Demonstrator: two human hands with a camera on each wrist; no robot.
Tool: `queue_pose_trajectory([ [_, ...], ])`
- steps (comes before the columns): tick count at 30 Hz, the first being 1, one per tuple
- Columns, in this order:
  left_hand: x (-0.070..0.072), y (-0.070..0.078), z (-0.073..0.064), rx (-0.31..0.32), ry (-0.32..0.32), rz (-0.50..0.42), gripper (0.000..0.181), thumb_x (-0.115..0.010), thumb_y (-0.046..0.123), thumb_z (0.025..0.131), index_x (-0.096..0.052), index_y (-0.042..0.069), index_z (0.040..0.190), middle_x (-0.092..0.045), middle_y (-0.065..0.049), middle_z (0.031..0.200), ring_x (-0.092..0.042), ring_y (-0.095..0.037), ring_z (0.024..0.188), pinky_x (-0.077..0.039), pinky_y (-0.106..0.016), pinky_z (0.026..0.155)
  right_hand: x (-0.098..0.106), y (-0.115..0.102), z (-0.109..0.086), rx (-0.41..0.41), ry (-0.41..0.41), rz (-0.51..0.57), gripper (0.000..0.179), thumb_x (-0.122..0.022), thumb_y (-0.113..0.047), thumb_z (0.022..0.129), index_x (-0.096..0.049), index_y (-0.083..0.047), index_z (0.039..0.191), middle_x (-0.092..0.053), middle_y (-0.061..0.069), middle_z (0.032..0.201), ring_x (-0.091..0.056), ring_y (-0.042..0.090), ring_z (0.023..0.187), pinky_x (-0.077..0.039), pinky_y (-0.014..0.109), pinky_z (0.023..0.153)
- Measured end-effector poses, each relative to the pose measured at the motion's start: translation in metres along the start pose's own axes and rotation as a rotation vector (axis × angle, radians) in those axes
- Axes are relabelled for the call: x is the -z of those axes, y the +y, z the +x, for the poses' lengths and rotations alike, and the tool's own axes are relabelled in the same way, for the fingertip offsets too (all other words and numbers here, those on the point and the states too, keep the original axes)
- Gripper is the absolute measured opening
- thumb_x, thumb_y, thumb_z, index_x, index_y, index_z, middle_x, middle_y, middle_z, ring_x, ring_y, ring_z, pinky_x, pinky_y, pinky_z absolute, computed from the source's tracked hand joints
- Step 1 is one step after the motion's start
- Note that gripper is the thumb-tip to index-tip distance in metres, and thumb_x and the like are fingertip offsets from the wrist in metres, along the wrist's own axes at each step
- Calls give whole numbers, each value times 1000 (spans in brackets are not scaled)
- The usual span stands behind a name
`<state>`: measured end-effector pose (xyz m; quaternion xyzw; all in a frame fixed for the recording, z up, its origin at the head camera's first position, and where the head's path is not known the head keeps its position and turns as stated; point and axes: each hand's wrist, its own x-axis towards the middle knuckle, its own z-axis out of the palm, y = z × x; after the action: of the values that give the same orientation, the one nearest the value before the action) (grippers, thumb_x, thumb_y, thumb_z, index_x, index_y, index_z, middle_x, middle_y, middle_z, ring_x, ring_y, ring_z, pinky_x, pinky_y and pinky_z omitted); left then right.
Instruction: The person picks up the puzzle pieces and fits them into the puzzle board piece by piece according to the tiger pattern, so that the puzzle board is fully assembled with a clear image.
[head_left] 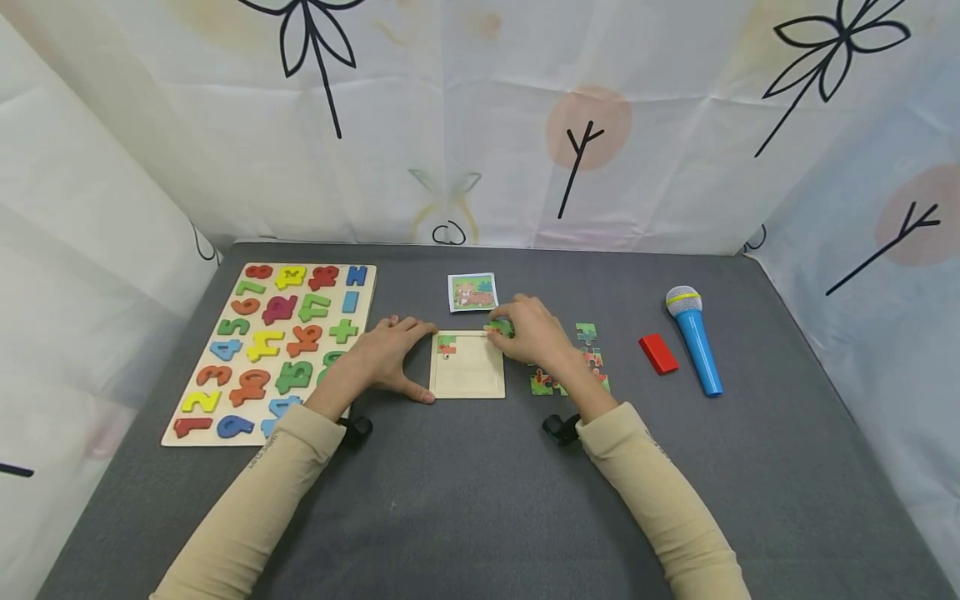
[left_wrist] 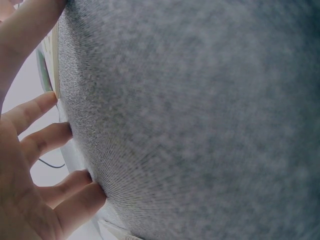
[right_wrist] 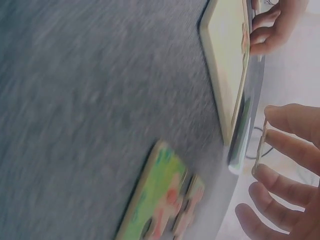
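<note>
Pale wood made up the tray (head_left: 472,371) at the centre of the head view, a corner piece (head_left: 447,342) lying in its upper left. Along its left edge rested the left hand (head_left: 386,354), thumb and fingers spread, gripping nothing. Over its upper right corner, the right hand (head_left: 531,332) pinched a green piece (head_left: 498,327) between thumb and fingers. Loose pieces (head_left: 542,382) lay right of centre, partly hidden by the right arm; a card (head_left: 472,292) lay above centre.
</note>
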<state>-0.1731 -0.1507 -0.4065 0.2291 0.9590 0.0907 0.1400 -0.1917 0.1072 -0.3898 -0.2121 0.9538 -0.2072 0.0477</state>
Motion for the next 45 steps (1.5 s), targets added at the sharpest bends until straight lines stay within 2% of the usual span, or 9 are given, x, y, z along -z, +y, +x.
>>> queue_pose_trajectory([
  [5,0,-1,0,6,-8,-2,111,-87,68,66,-42,20,155,-47,-13,156,-38,-52,145,-45,-68,107,-4,-9,5,12,-20,-11,28,-70,-25,96,-77,-12,120,-70,14,111,-61,30,97,-50,38,69],
  [9,0,-1,0,1,-3,1,110,-86,68,66,-43,20,155,-48,-13,155,-40,-52,144,-45,-68,106,-8,-17,8,10,-40,-1,27,-71,-26,96,-77,-13,119,-70,13,120,-62,32,110,-55,45,81],
  [13,0,-1,-1,-5,-2,3,111,-86,69,66,-42,19,155,-48,-13,155,-40,-53,143,-46,-68,106,-13,-24,10,4,-53,8,27,-72,-26,96,-77,-13,119,-69,12,126,-61,34,120,-55,50,90],
  [16,0,-1,0,-2,-7,1,111,-86,69,66,-42,20,156,-47,-13,156,-39,-53,144,-46,-68,106,-17,-28,12,8,-61,4,28,-71,-27,96,-76,-14,120,-69,11,126,-62,34,117,-56,48,87],
  [21,0,0,0,-4,-8,0,111,-86,69,67,-41,20,156,-47,-13,156,-39,-53,144,-46,-68,105,-23,-32,14,46,-67,-17,29,-72,-26,95,-76,-14,121,-72,10,119,-64,27,102,-57,42,77],
  [29,2,0,0,-5,-7,-1,111,-86,69,67,-42,19,156,-48,-14,156,-40,-53,143,-47,-68,104,-27,-36,14,14,-82,-40,29,-73,-26,94,-76,-16,121,-71,11,118,-65,26,97,-59,46,72],
  [34,1,0,-1,-7,-6,-2,111,-86,68,67,-42,19,156,-47,-14,156,-40,-53,143,-47,-68,104,-29,-37,15,-26,-83,-56,30,-74,-29,94,-76,-18,122,-69,12,118,-66,30,107,-60,51,78],
  [40,0,-1,-1,-7,-8,4,111,-85,69,68,-42,18,156,-47,-15,156,-40,-53,143,-47,-68,105,-32,-37,16,-29,-84,-48,31,-75,-32,94,-76,-19,123,-72,8,122,-68,28,100,-59,46,70],
  [45,1,-1,-1,-4,-11,0,111,-85,69,68,-41,19,156,-47,-14,156,-39,-53,144,-47,-68,105,-32,-38,16,-40,-84,-60,32,-74,-31,95,-76,-19,124,-71,8,120,-67,28,101,-59,46,71],
])
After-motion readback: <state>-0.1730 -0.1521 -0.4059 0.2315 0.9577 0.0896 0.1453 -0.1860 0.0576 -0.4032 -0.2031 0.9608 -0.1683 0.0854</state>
